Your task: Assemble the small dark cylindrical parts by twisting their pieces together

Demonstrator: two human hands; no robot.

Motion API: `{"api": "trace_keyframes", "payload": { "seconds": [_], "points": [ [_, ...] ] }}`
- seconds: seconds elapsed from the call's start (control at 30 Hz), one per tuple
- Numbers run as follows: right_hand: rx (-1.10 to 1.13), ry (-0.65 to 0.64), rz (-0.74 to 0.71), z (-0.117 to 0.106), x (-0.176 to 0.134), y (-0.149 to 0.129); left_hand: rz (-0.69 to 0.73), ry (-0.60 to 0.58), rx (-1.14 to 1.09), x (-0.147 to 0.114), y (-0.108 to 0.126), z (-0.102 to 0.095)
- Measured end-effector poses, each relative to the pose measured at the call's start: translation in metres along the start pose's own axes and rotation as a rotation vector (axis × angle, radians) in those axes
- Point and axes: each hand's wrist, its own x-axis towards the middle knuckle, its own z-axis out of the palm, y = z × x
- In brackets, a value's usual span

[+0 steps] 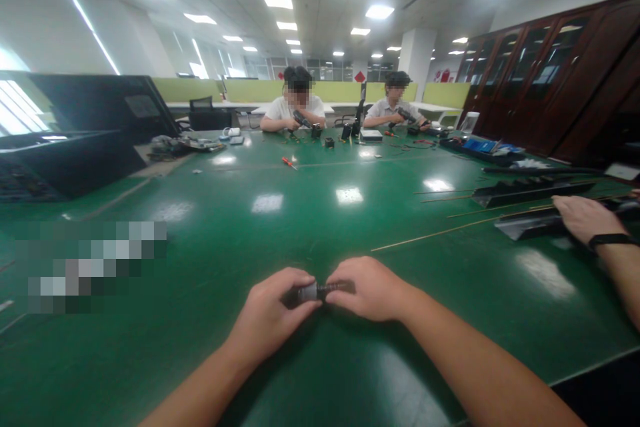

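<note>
Low over the green table (320, 213), my two hands meet at one small cylindrical piece (309, 291). It is dark, with a grey section towards the left and a ribbed, thinner stretch towards the right; its exact kind is unclear. My left hand (270, 310) grips the grey end between thumb and fingers. Around the dark right end, my right hand (370, 290) is closed, with thumb and fingertips pinching it. The fingers cover part of both ends, and I cannot tell whether the piece is one part or two joined.
Another person's hand (585, 217) rests by a dark metal channel (530, 223) at right, near thin brass rods (430, 238). A red screwdriver (288, 162) lies farther off. Two co-workers (323, 110) sit across the table. Dark panels (70, 160) stand at left; a pixelated patch hides something there.
</note>
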Motion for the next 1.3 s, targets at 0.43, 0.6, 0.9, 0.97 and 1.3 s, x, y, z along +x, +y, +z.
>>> {"api": "trace_keyframes", "payload": {
  "seconds": [0.43, 0.6, 0.9, 0.97, 1.3],
  "points": [
    [0.016, -0.004, 0.036, -0.0035, -0.0003, -0.0001, 0.042, 0.040, 0.023, 0.0004, -0.0004, -0.0031],
    [0.006, -0.011, 0.043, -0.0035, 0.0003, 0.0009, 0.024, 0.035, 0.018, 0.0004, -0.0010, -0.0032],
    [0.013, -0.017, 0.057, -0.0053, -0.0001, 0.0012, 0.012, 0.043, 0.027, 0.0005, -0.0032, -0.0052],
    [0.020, -0.012, 0.061, -0.0060, -0.0001, 0.0010, 0.013, 0.045, 0.026, 0.0005, -0.0038, -0.0055],
    [0.029, -0.020, 0.082, -0.0078, -0.0007, 0.0032, -0.007, 0.062, 0.036, 0.0003, -0.0062, -0.0073]
  ]
}}
